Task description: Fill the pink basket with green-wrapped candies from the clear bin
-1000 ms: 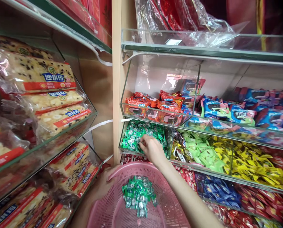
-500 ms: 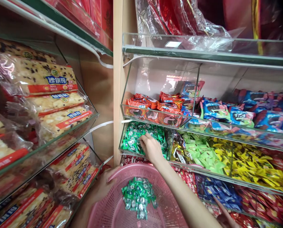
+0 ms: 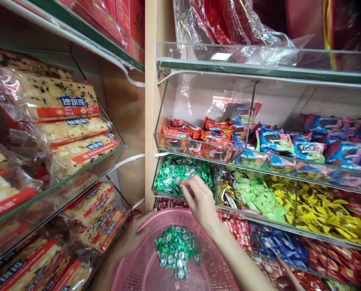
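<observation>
The person's bare right hand (image 3: 200, 200) hung at the front edge of a bin of small, shiny green-wrapped sweets (image 3: 174, 171), its forearm slanting up and leftward from the lower right, across the right side of a round pink plastic basket (image 3: 136, 262) with perforated walls. The wrist was a little bent, the back of the hand faced up and to the right, and the knuckles stood highest, with the fingers curving down and leftward. Index finger and thumb were bent towards each other, partly closed; whether a sweet sat between their tips I could not tell, nor whether they touched the pile behind them. The left hand (image 3: 134, 234), lower and blurred, was closed on the left part of the basket's rim, thumb over the edge and the other fingers mostly hidden outside. Inside the basket lay a loose heap of green and silver sweet packets (image 3: 177, 248), near the middle of its floor. Right of the green bin, behind a clear divider, were pale green packets (image 3: 256, 190), then bright yellow packets (image 3: 319, 204); on the shelf above lay red-orange wrapped biscuits (image 3: 198, 137). At the lower right, a finger of another hand (image 3: 288, 273) pointed up and leftward.
</observation>
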Demonstrator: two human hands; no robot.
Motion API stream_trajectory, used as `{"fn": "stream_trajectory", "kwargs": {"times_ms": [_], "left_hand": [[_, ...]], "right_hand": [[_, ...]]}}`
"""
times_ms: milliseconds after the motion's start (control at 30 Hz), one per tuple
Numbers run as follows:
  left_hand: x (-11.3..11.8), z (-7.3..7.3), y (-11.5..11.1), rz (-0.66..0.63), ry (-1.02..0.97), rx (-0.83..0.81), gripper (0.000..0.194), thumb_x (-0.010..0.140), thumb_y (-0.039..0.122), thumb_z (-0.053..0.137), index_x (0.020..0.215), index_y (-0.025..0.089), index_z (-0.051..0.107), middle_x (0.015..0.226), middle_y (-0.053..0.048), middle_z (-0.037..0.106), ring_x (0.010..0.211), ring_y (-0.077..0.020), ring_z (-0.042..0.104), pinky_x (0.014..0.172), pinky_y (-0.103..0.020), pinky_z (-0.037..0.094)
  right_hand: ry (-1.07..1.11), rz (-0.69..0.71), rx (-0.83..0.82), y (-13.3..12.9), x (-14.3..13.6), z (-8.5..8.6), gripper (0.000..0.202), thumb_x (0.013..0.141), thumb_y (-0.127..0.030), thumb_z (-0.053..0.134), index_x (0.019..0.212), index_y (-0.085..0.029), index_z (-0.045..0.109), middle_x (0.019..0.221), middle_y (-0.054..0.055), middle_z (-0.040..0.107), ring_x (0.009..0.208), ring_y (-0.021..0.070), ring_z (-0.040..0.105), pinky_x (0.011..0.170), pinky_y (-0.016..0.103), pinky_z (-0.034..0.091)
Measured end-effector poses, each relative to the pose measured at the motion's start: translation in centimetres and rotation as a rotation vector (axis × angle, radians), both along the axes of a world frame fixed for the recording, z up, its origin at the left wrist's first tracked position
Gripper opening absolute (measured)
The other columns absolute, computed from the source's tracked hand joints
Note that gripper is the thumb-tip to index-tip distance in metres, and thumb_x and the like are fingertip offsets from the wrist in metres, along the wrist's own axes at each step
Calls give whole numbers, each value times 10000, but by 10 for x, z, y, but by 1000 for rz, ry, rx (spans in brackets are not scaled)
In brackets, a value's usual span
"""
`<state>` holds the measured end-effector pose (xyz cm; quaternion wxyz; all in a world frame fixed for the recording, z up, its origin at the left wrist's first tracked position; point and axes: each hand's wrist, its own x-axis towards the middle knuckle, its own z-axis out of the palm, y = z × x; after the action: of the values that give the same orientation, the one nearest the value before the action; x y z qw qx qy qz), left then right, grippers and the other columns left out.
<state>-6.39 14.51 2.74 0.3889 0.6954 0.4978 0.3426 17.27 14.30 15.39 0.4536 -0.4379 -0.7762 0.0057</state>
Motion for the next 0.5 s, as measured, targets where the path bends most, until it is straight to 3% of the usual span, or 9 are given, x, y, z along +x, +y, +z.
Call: {"fn": "stream_trajectory", "kwargs": {"times_ms": [200, 367, 500], "left_hand": [[-1, -3, 3, -52, -12, 42, 443, 782, 276, 565, 1225, 263, 576, 1284, -25, 592, 1180, -247, 520, 1058, -364, 351], [-1, -2, 3, -34, 12, 49, 457, 772, 256, 565, 1229, 245, 574, 1270, -39, 602, 1179, -263, 520, 1049, -383, 363], [1, 3, 1, -67, 31, 78, 469, 774, 203, 535, 1239, 258, 564, 1259, -13, 610, 1164, -253, 534, 1037, -351, 382]], "right_hand": [[-87, 168, -192, -28, -6, -28, 217, 939, -248, 359, 929, -207, 571, 894, 44, 546, 794, 133, 542, 708, 232, 419], [-181, 114, -364, -25, 9, -59, 190, 914, -209, 393, 856, -201, 574, 860, 34, 552, 750, 134, 541, 665, 233, 397], [-99, 75, -484, -19, 21, -81, 147, 850, -153, 441, 774, -185, 562, 801, 24, 582, 730, 135, 538, 660, 231, 387]]}}
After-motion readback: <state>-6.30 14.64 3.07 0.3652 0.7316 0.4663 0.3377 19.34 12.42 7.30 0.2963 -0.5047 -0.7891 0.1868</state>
